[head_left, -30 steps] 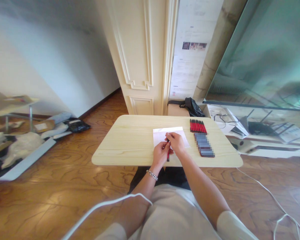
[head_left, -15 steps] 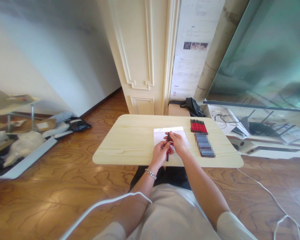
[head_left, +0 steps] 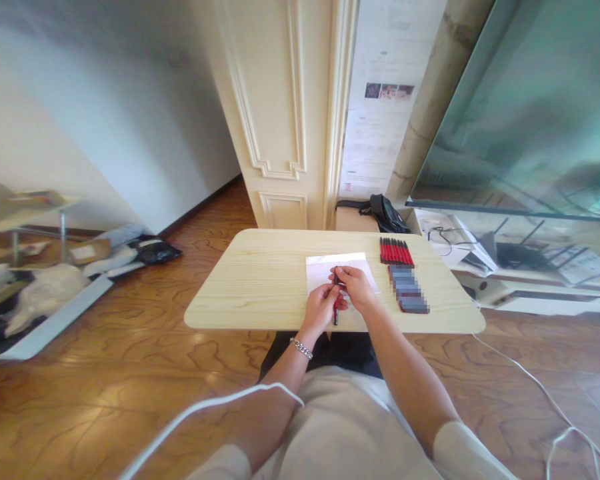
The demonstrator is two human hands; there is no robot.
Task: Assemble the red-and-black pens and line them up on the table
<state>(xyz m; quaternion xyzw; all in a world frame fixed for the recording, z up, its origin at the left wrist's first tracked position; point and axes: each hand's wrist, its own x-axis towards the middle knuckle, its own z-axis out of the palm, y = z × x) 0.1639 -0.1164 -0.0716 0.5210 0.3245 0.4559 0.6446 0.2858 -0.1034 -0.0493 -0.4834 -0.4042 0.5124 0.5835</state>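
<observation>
Both my hands meet over a white sheet of paper [head_left: 323,267] on a small light wooden table [head_left: 260,280]. My left hand [head_left: 321,309] grips the lower part of a red and black pen [head_left: 335,311], and my right hand [head_left: 354,287] pinches its upper end. The pen stands nearly upright between them. A silver bracelet [head_left: 303,348] is on my left wrist.
A row of several red and black pens [head_left: 396,253] lies at the table's far right, with a blurred dark stack [head_left: 409,297] in front of it. A black bag [head_left: 386,212] sits beyond the table. White cables [head_left: 535,383] trail on the wooden floor; clutter [head_left: 55,280] lies left.
</observation>
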